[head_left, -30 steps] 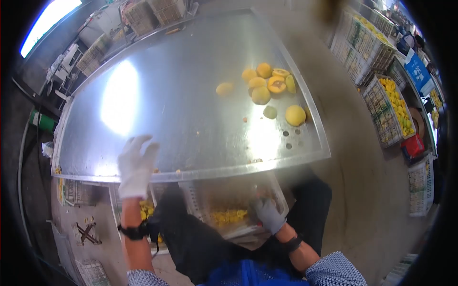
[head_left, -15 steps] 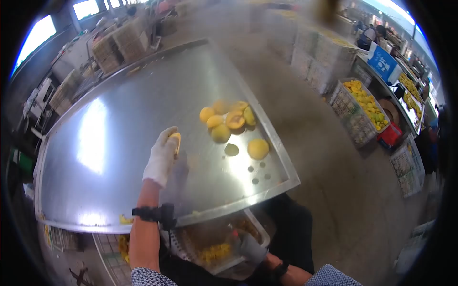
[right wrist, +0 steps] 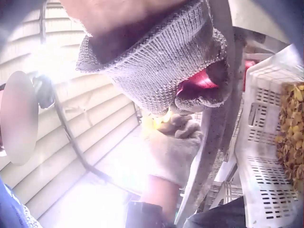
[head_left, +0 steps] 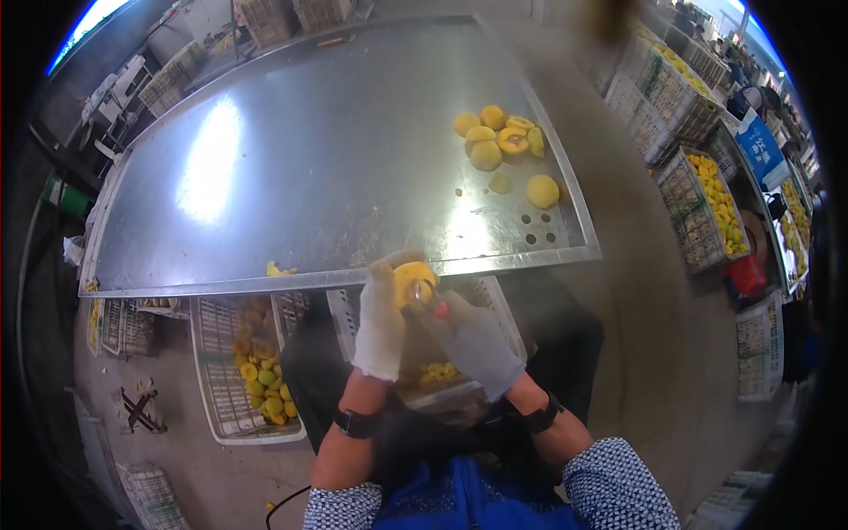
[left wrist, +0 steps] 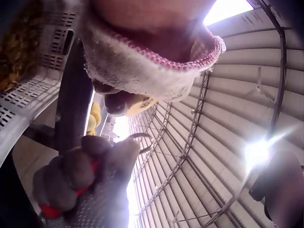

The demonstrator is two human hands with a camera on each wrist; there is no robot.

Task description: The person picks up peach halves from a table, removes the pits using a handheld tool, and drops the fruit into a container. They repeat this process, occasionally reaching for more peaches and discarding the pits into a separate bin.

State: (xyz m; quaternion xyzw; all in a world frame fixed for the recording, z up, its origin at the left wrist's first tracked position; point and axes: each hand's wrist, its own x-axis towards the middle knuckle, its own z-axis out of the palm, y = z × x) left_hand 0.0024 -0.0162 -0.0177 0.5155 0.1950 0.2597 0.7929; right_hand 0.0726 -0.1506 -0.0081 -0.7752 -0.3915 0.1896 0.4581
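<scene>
Gloved in white, my left hand [head_left: 382,320] holds a yellow fruit half [head_left: 413,281] just off the metal table's [head_left: 291,212] front edge. Fingers of my gloved right hand [head_left: 477,343] curl round a tool with a red handle [head_left: 441,310]; its curved metal end lies against the cut face of the fruit half. In the left wrist view the tool's thin curved loop [left wrist: 142,137] sticks out beyond the right hand [left wrist: 95,180]. The right wrist view shows the red handle [right wrist: 202,80] within the right glove, and the left hand [right wrist: 171,147] beyond.
Several yellow fruits and halves [head_left: 486,155] lie at the table's right side, near some holes. A yellow scrap [head_left: 279,268] sits by the front edge. Below are a crate of halves [head_left: 205,371] and another crate [head_left: 505,329] with yellow pieces. Stacked crates stand right.
The left hand, empty at first, took a fruit half from over the table and brought it back to the right hand. The right hand rose from above the lower crate with the red-handled tool.
</scene>
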